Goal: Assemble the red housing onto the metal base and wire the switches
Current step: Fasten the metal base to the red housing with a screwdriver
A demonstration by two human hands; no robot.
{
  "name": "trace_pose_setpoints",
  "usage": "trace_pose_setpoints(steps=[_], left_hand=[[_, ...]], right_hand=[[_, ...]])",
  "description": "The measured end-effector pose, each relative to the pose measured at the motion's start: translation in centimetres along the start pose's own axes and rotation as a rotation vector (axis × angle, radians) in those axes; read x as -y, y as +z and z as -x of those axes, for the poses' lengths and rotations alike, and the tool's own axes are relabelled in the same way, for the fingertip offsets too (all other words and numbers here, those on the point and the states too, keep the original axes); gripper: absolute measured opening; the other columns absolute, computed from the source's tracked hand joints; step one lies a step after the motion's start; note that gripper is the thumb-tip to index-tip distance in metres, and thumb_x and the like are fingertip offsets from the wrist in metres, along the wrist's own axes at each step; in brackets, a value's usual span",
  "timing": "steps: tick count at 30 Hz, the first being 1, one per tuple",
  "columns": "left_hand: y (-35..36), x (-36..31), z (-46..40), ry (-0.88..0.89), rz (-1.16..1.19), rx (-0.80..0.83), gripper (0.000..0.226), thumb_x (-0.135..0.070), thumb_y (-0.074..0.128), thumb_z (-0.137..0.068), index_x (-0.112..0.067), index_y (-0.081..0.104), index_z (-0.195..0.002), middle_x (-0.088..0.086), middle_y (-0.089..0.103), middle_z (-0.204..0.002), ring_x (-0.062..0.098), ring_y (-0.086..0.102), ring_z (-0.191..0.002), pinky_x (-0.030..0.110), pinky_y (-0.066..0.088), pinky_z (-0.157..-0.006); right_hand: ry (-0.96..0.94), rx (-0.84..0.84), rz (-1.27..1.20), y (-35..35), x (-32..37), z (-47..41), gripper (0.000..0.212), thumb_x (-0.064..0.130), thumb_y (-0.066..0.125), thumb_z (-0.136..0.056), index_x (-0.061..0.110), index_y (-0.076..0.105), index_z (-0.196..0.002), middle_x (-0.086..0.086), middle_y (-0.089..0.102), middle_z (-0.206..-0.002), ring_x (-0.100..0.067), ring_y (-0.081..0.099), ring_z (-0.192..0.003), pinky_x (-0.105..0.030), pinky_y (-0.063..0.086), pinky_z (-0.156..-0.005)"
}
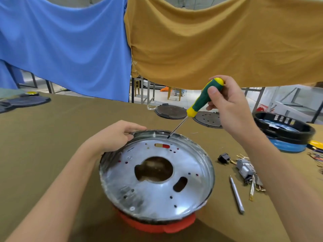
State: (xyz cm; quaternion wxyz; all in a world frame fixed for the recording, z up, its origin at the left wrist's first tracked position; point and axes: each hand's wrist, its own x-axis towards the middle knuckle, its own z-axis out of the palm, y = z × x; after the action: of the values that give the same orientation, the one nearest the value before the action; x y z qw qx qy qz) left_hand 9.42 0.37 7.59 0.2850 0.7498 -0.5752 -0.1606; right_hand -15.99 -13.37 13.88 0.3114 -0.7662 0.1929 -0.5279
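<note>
Right hand (230, 105) fingers gripping screwdriver (203, 98); left hand (113, 135) fingers pinching metal base (157, 173) rim over red housing (157, 224); best keeping tip square on the hole while bracing.

Bare tablecloth (52, 137) lay open across the left of the frame. At lower right, a loose switch (223, 157), wire bundle (248, 172) and metal bit (236, 194) cluttered the way; black rings (284, 128) blocked the far right.
</note>
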Motion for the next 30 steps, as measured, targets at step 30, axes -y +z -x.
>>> trace_pose_setpoints(steps=[30], left_hand=[[1.6, 1.3, -1.2, 0.105, 0.108, 0.136, 0.048, -0.012, 0.055, -0.098, -0.053, 0.058, -0.123, -0.033, 0.052, -0.125, -0.004, 0.043, -0.121, 0.023, 0.029, -0.101]], right_hand=[[-0.022, 0.031, 0.133, -0.9, 0.0, -0.1, 0.014, 0.023, 0.047, -0.104, 0.019, 0.052, -0.116, -0.001, 0.053, -0.089, -0.017, 0.051, -0.073, -0.029, 0.047, -0.067]])
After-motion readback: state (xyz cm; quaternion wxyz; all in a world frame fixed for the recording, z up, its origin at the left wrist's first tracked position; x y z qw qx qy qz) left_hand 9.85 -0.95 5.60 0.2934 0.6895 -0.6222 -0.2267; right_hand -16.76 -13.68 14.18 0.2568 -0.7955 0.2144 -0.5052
